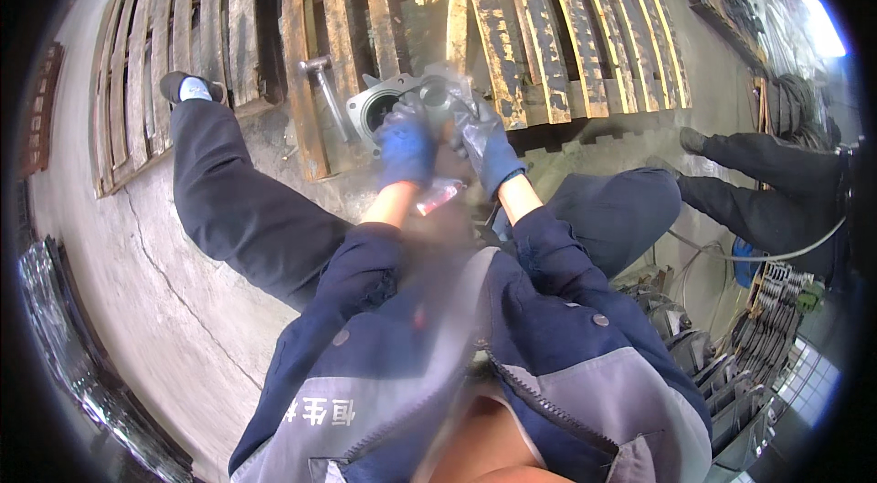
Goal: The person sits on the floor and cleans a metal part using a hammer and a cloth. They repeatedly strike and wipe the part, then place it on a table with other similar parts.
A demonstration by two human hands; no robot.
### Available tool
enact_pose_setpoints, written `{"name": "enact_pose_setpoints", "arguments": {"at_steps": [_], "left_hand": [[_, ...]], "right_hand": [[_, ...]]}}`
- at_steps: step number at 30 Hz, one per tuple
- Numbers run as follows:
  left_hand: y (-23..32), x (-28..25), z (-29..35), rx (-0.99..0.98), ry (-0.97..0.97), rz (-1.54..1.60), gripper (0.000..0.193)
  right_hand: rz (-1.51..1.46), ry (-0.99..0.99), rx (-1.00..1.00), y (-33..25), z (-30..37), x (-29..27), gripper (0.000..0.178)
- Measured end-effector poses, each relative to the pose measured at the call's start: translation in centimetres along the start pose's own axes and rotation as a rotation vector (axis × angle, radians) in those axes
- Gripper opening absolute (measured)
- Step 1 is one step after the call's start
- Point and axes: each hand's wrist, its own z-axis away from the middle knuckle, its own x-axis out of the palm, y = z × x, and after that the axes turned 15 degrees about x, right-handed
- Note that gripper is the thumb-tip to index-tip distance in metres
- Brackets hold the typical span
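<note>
A grey metal casting point(364, 108) with round openings lies in front of me at the near edge of the wooden pallets. My left hand point(405, 147), in a blue glove with a grey coating, is closed on its near rim. Beside it, my right hand point(484, 140) in a matching glove has its fingers curled at the casting's right end; what they hold is blurred. To the left, a hammer point(329, 97) with a metal head and handle rests on a pallet board. Just below my hands is a small red and whitish thing point(439, 196), too smeared to name.
Slatted wooden pallets point(242, 21) stretch across the far side, with a loose wood block point(457, 26) on them. My legs spread to both sides. Another person's dark-trousered legs point(763, 177) are at right, near a cable point(786, 256). Stacked metal parts point(776, 318) stand lower right.
</note>
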Motion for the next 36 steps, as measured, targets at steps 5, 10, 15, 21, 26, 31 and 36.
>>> {"name": "enact_pose_setpoints", "arguments": {"at_steps": [5, 10, 15, 21, 26, 31, 36], "left_hand": [[0.6, 0.0, -0.1, 0.010, 0.022, 0.001, 0.068], [0.4, -0.2, -0.4, 0.025, 0.080, 0.178, 0.066], [1.0, -1.3, -0.3, 0.020, 0.080, 0.150, 0.066], [-5.6, -4.9, -1.1, 0.065, 0.300, 0.268, 0.068], [-10.7, -3.4, -2.4, 0.123, 0.213, 0.869, 0.050], [-8.5, -0.7, 1.4, -0.250, 0.322, 0.850, 0.037], [-5.7, 0.9, 3.2, -0.337, 0.356, 1.112, 0.052]], "right_hand": [[-0.483, -0.073, 0.207, 1.4, -1.1, -0.8, 0.045], [-0.583, -0.136, 0.202, 1.9, -2.8, 0.2, 0.038], [-0.450, -0.232, 0.184, 2.0, -3.9, -0.4, 0.034], [-0.072, 0.250, 0.100, 5.6, -3.4, -0.6, 0.027], [-0.382, -0.119, 0.216, 5.3, -2.3, 0.9, 0.029], [-0.319, -0.149, 0.019, 0.5, -3.3, 2.1, 0.024], [0.622, 0.255, -0.402, -4.1, -4.5, 4.1, 0.032]]}}
